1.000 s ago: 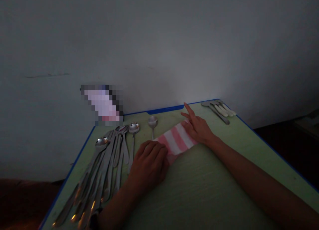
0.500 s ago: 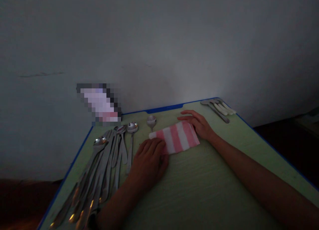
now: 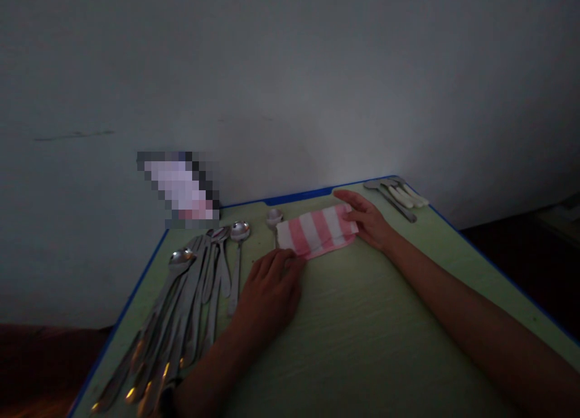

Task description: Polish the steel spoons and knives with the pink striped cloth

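A pink-and-white striped cloth [image 3: 319,231] is gripped at its right end by my right hand [image 3: 369,221], thumb on top and fingers behind. Its near edge is lifted and partly folded. My left hand [image 3: 274,285] rests closed at the cloth's lower left corner. Into its curled fingers runs the handle of a small metal spoon [image 3: 274,217]; the lower part of that handle is hidden. The spoon's bowl shows just left of the cloth, near the table's far edge.
Several metal spoons and other cutlery [image 3: 181,297] lie heaped on the left of the green, blue-edged table [image 3: 385,333]. One spoon [image 3: 240,231] lies beside them. Cutlery with white handles [image 3: 401,197] sits far right. A blurred-out object [image 3: 181,188] leans against the wall.
My right hand has taken hold of the cloth's right end, thumb now over it. The cloth has shifted up and its near edge has been raised. My left hand has barely moved.
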{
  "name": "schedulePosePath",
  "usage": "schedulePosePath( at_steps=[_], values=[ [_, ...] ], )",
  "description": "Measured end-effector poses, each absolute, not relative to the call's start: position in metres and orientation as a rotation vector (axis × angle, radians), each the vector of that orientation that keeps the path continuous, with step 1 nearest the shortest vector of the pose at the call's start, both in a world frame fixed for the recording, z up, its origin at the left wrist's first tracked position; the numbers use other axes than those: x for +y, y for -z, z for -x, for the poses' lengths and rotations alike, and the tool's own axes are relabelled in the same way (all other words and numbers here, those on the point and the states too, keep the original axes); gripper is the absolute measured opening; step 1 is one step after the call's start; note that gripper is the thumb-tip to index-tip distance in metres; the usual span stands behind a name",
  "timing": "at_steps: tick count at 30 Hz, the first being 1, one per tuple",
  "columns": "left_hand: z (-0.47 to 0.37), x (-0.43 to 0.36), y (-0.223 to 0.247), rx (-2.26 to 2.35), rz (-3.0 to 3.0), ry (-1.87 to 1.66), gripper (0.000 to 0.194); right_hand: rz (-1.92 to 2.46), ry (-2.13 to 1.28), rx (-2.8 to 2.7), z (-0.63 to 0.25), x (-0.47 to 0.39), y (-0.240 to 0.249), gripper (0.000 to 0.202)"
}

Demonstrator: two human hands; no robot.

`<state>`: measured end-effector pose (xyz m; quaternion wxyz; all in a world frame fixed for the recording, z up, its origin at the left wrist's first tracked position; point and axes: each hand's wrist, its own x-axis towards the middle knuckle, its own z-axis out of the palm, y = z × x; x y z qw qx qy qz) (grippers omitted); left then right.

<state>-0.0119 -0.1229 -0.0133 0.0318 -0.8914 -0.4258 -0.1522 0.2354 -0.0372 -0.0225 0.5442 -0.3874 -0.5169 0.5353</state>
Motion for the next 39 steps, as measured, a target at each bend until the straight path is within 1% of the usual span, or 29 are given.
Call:
schedulePosePath(
  at_steps=[6, 12, 15, 18, 21, 28, 34, 37, 39],
  values=[
    [0.011, -0.121, 0.014, -1.345, 2.755, 0.430, 0.033, 1.065, -1.123, -1.322, -0.237, -0.034, 0.029, 0.050],
    [0.011, -0.121, 0.014, -1.375, 2.731, 0.450, 0.033, 1.079, -0.862, -1.505, -0.236, -0.035, 0.028, 0.037],
    [0.012, -0.122, 0.015, -1.358, 2.729, 0.470, 0.034, 1.057, -0.966, -1.534, -0.238, -0.035, 0.026, 0.036],
    [0.012, -0.122, 0.016, -1.328, 2.727, 0.493, 0.034, 1.023, -1.151, -1.379, -0.241, -0.035, 0.026, 0.035],
    [0.012, -0.123, 0.015, -1.325, 2.715, 0.495, 0.033, 1.023, -1.189, -1.300, -0.242, -0.034, 0.028, 0.033],
    [0.010, -0.121, 0.013, -1.388, 2.665, 0.507, 0.031, 1.147, -0.884, -1.462, -0.237, -0.030, 0.036, 0.026],
    [0.010, -0.123, 0.008, -1.384, 2.632, 0.659, 0.033, 1.170, -0.836, -1.474, -0.237, -0.030, 0.035, 0.026],
    [0.010, -0.125, 0.007, -1.360, 2.643, 0.673, 0.027, 1.181, -0.823, -1.485, -0.236, -0.031, 0.035, 0.026],
    [0.010, -0.125, 0.007, -1.371, 2.645, 0.622, 0.021, 1.210, -0.775, -1.530, -0.234, -0.031, 0.034, 0.025]
  ],
)
